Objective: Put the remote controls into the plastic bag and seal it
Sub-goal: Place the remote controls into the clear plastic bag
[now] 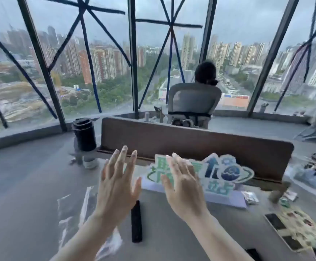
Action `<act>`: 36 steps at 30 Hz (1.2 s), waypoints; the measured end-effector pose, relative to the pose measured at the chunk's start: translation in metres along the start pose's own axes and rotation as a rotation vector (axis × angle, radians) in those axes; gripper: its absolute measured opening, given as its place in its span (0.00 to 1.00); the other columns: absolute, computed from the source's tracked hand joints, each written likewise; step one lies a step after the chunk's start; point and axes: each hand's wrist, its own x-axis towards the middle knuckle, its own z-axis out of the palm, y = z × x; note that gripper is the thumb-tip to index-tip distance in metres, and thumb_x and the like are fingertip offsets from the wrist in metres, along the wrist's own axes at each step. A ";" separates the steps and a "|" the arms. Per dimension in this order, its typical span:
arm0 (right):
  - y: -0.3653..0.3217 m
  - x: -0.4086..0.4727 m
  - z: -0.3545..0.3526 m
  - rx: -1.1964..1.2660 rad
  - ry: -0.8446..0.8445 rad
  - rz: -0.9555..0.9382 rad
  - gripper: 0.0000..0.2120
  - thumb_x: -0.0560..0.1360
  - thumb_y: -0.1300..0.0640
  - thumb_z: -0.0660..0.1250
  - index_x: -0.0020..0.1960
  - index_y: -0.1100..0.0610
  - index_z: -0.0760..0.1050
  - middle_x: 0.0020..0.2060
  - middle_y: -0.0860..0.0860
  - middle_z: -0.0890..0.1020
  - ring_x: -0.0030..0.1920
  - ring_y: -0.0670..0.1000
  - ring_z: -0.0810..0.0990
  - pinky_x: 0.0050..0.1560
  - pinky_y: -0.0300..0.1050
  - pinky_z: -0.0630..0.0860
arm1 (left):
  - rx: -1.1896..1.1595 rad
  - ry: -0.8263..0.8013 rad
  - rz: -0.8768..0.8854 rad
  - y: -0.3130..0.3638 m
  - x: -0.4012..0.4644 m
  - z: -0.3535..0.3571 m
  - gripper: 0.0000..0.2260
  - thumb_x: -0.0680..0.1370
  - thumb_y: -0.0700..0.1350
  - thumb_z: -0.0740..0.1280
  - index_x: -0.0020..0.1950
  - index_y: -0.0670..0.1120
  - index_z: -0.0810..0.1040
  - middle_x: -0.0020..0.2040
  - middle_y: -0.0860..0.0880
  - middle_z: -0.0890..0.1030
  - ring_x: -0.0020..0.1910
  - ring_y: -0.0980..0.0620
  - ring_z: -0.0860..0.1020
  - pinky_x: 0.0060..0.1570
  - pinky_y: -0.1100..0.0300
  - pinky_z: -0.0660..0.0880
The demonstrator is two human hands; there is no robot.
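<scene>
Both my hands are raised above the grey table, palms down, fingers spread. My left hand [116, 182] and my right hand [184, 186] hold nothing. A slim black remote control [136, 223] lies flat on the table between my forearms. A clear plastic bag [81, 210] lies crumpled on the table to the left, partly under my left arm. Another dark object [253, 253] shows at the bottom edge; I cannot tell if it is a remote.
A black tumbler [84, 134] stands at the back left. A brown divider panel [191, 140] crosses the desk behind a green and blue sign [225, 172]. Snack packets [300, 228] and bags lie to the right. A person sits in a chair [194, 102] beyond the divider.
</scene>
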 end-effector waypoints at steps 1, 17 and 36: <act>0.003 -0.011 0.023 -0.007 -0.049 0.020 0.28 0.79 0.44 0.53 0.77 0.54 0.62 0.75 0.51 0.68 0.74 0.53 0.63 0.73 0.51 0.63 | -0.015 -0.055 -0.035 -0.013 -0.018 0.013 0.29 0.74 0.56 0.57 0.75 0.49 0.61 0.77 0.44 0.62 0.75 0.43 0.58 0.72 0.47 0.55; 0.002 -0.090 0.237 -0.114 -0.331 0.439 0.23 0.75 0.42 0.65 0.61 0.58 0.72 0.57 0.56 0.80 0.56 0.60 0.80 0.48 0.49 0.74 | 0.149 -0.278 -0.076 -0.144 -0.208 0.112 0.05 0.68 0.45 0.72 0.43 0.50 0.81 0.44 0.50 0.82 0.44 0.43 0.80 0.35 0.53 0.77; 0.028 -0.221 0.093 0.880 -0.462 0.737 0.13 0.78 0.50 0.65 0.37 0.55 0.71 0.23 0.49 0.66 0.22 0.47 0.54 0.23 0.38 0.50 | -0.379 -0.234 0.028 0.002 -0.191 0.101 0.15 0.81 0.50 0.56 0.54 0.47 0.80 0.43 0.48 0.76 0.44 0.42 0.78 0.37 0.54 0.71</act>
